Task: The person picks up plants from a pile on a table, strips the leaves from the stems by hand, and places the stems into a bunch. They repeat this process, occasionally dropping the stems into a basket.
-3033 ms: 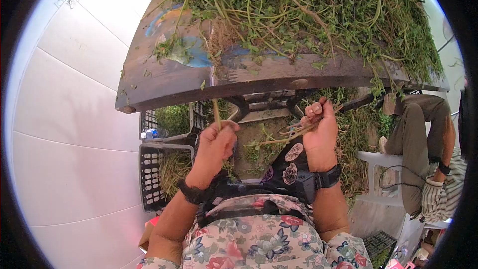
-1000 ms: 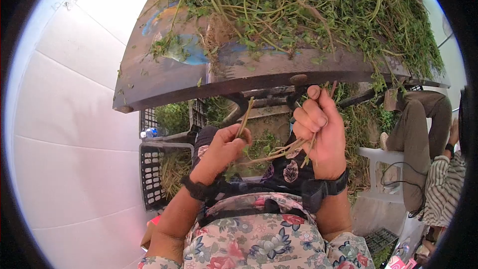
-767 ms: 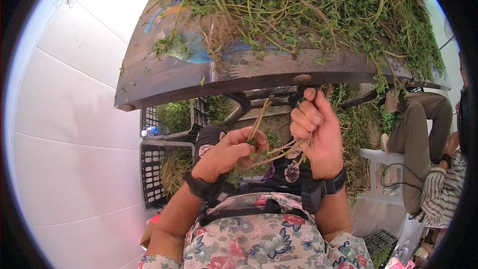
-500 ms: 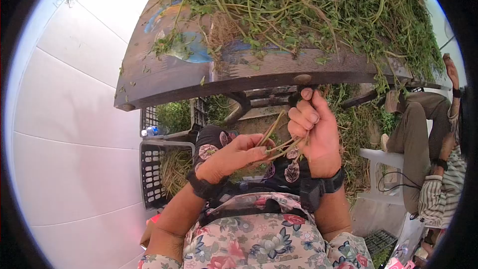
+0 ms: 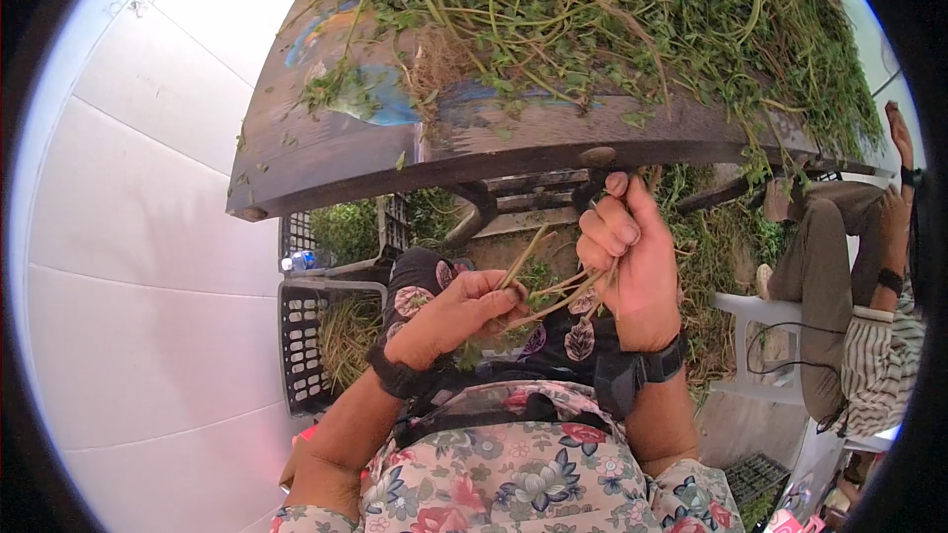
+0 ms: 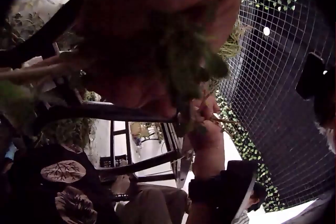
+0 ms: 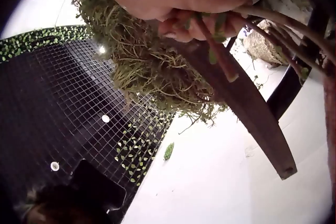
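My left hand [image 5: 456, 316] pinches a few plant stems [image 5: 529, 249], whose cut-looking ends point up and to the right in the head view. Green leaves [image 6: 197, 66] hang from this hand in the left wrist view, which is dark there. Just to the right, my right hand [image 5: 634, 255] grips several thin brownish stems [image 5: 571, 298] in curled fingers. Their lower ends stick out leftward and overlap the left fingertips. In the right wrist view, stems [image 7: 286, 22] run out from under the right hand. Both hands are over the lap, below the table edge.
A large heap of leafy stems [image 5: 612, 30] covers much of the wooden table [image 5: 326, 163] ahead. Black crates [image 5: 301, 345] holding greens stand on the left beside a white wall [image 5: 158, 266]. A seated person's legs [image 5: 825, 276] and a white plastic stool [image 5: 755, 345] are at right.
My left hand has moved right with its stems, up to the right hand's stems, then eased slightly back left. My right hand rose earlier and now stays nearly still. The other person's arm has lifted.
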The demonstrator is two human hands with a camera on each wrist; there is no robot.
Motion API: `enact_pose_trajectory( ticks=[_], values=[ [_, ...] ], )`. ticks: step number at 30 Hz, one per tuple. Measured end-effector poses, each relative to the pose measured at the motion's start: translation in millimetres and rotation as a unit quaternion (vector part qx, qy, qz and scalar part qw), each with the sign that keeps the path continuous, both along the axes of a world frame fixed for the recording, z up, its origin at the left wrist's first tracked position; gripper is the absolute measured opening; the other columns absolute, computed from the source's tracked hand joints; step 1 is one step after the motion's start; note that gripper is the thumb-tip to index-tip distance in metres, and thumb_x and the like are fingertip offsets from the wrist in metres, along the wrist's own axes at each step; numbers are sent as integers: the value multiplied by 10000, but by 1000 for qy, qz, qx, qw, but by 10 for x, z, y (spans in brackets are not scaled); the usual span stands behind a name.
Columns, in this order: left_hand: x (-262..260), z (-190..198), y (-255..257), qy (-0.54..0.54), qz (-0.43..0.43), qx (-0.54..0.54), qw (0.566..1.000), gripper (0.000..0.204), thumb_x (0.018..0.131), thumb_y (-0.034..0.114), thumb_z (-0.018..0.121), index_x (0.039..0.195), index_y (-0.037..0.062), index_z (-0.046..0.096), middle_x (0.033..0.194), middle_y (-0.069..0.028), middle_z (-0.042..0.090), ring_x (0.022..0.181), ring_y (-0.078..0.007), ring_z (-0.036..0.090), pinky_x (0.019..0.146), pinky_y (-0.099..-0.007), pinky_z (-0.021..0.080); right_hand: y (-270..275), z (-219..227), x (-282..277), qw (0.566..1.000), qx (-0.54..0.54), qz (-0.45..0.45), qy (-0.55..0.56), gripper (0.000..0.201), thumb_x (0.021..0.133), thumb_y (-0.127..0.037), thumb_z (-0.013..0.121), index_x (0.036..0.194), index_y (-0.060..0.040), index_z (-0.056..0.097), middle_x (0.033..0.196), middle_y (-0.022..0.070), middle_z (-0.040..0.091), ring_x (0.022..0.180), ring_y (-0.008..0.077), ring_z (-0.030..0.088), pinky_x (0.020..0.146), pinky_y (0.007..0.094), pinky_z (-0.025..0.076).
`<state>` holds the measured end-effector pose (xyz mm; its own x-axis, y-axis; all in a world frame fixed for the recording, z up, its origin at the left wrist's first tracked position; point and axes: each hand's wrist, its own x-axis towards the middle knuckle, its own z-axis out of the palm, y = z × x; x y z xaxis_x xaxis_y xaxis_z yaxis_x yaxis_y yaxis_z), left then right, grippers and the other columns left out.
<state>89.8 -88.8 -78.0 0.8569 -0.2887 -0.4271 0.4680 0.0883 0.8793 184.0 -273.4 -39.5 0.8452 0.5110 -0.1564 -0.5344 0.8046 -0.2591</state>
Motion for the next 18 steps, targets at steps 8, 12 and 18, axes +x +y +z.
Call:
enact_pose_trajectory(
  ticks=[8,12,18],
  values=[
    [-7,66,-15,-21,-10,2,1000,342,894,345,532,1002,23,566,751,74,497,629,0,405,519,-154,312,-13,-141,35,1000,-8,-1,2,187,942,-256,427,887,-95,505,530,-43,343,454,70,301,411,229,229],
    [33,5,-46,-2,-24,-10,1000,318,893,305,533,1024,18,567,758,64,511,620,-7,411,517,-159,318,24,-93,-9,1000,2,20,4,190,942,-260,427,887,-98,509,531,-46,342,458,71,303,415,227,230],
    [48,5,-71,-30,-18,41,999,216,878,205,518,962,20,592,709,56,517,596,-32,428,513,-185,338,-6,-91,-20,1000,6,19,5,209,949,-271,407,894,-99,510,524,-48,332,461,72,289,416,230,224]
  ],
)
